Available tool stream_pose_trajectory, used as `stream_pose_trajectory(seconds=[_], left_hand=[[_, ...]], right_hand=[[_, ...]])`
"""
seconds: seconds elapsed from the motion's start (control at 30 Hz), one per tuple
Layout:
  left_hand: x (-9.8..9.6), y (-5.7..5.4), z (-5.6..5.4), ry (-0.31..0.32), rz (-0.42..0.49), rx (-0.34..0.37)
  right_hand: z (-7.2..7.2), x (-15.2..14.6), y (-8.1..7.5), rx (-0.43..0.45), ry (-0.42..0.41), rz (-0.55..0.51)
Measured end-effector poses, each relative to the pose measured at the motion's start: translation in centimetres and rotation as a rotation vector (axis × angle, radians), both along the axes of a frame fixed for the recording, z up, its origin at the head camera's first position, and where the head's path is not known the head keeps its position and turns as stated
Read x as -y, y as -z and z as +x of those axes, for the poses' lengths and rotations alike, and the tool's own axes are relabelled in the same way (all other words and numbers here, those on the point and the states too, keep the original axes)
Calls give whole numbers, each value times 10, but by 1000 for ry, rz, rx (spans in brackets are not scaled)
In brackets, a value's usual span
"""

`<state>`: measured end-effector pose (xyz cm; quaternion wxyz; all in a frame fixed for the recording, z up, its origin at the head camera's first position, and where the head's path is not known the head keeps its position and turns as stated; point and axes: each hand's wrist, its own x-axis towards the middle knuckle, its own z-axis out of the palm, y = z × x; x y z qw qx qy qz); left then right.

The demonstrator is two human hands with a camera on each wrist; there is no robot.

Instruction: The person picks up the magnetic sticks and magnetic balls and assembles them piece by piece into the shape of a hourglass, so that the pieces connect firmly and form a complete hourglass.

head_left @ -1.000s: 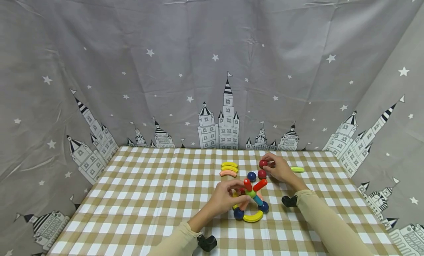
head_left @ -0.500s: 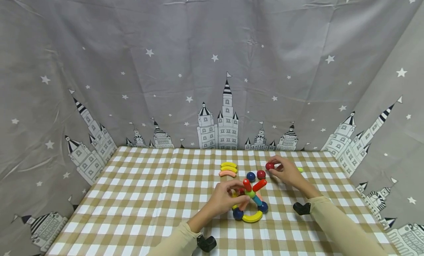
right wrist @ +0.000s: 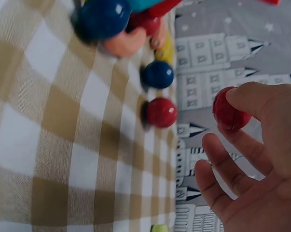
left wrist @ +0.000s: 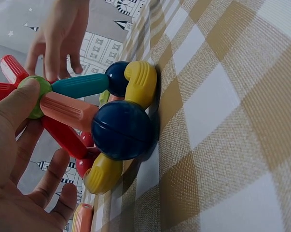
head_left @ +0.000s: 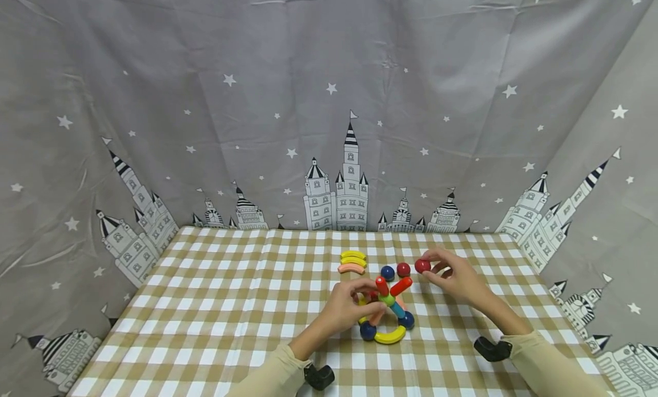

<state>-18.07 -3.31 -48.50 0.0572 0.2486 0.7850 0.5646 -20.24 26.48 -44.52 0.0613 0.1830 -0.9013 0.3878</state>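
My left hand (head_left: pixel 345 307) pinches the green ball (left wrist: pixel 36 96) at the top of a magnetic stick-and-ball frame standing on the checkered cloth. Two red sticks (head_left: pixel 401 287) stick up from that ball. A teal stick (left wrist: pixel 82 85), a salmon stick (left wrist: pixel 68 110) and a red one slope down to balls at the base. Dark blue balls (left wrist: pixel 122 129) and curved yellow pieces (head_left: pixel 390 335) form part of the base ring. Off to the right, my right hand (head_left: pixel 458 278) holds a red ball (right wrist: pixel 229 110) between thumb and index finger, raised above the cloth; its other fingers are spread.
A second red ball (head_left: pixel 403 269) and a loose blue ball (head_left: pixel 388 272) lie behind the frame. Farther back left are two yellow curved pieces (head_left: pixel 353 255) and a salmon curved piece (head_left: pixel 352 268). The end of a light green stick (right wrist: pixel 159 228) shows in the right wrist view.
My right hand has moved to the right and slightly nearer with the red ball, away from the other loose balls. The left hand keeps its hold on the frame.
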Motion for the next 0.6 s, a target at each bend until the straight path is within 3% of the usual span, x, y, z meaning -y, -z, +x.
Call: stream_pose_trajectory(seconds=[0.3, 0.6], left_hand=[[0, 2, -1, 9, -4, 0], [-1, 0, -2, 8, -10, -6]], right_hand=[[32, 2, -14, -16, -1, -125], [50, 16, -28, -37, -14, -242]])
